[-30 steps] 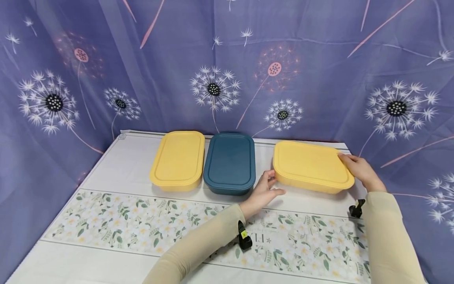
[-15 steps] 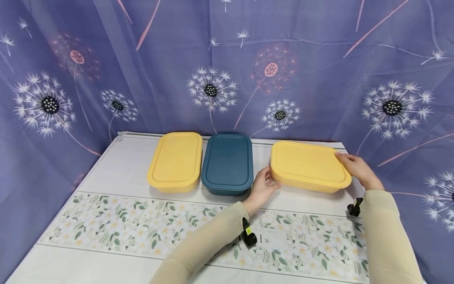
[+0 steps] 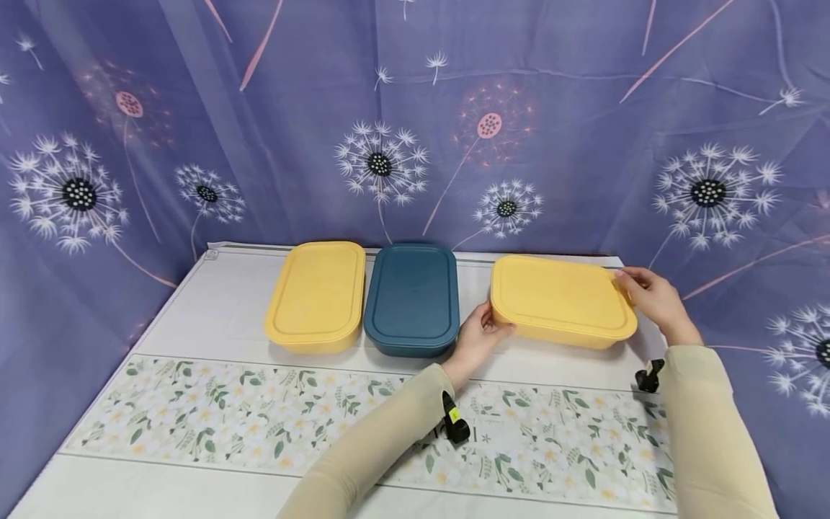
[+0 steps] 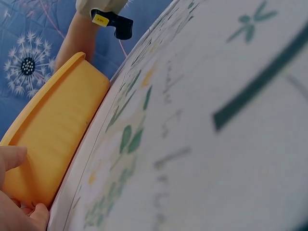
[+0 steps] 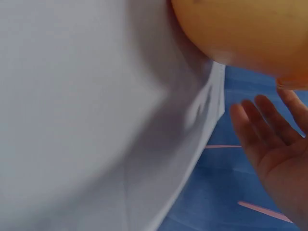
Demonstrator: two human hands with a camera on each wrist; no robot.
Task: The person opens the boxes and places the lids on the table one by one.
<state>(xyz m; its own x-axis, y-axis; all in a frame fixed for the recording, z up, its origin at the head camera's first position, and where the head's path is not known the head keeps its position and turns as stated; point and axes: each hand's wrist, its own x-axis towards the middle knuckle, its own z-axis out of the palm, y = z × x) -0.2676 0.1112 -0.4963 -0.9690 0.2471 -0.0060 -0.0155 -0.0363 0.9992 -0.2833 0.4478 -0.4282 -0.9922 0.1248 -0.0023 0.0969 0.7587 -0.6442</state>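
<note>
A yellow lidded food container (image 3: pixel 560 299) lies lengthwise at the right of the table in the head view. My left hand (image 3: pixel 476 339) grips its front left corner. In the left wrist view the thumb (image 4: pixel 13 156) presses the container's side wall (image 4: pixel 57 130) and the other fingers curl in low by its base. At the opposite end is my right hand (image 3: pixel 655 299), its fingertips on the lid's edge. Seen from the right wrist, this hand (image 5: pixel 276 149) has fairly straight fingers, one tip at the rim and the others apart from the container.
A dark blue lidded container (image 3: pixel 413 295) stands just left of my left hand, with a second yellow container (image 3: pixel 318 292) beside it. A white cloth with a flowered band (image 3: pixel 227 411) covers the table. The purple dandelion curtain (image 3: pixel 292 144) hangs close behind.
My left hand has come up to the yellow container's corner and its thumb has closed onto the side. My right hand's fingers have shifted at the right end. The head view has turned slightly right.
</note>
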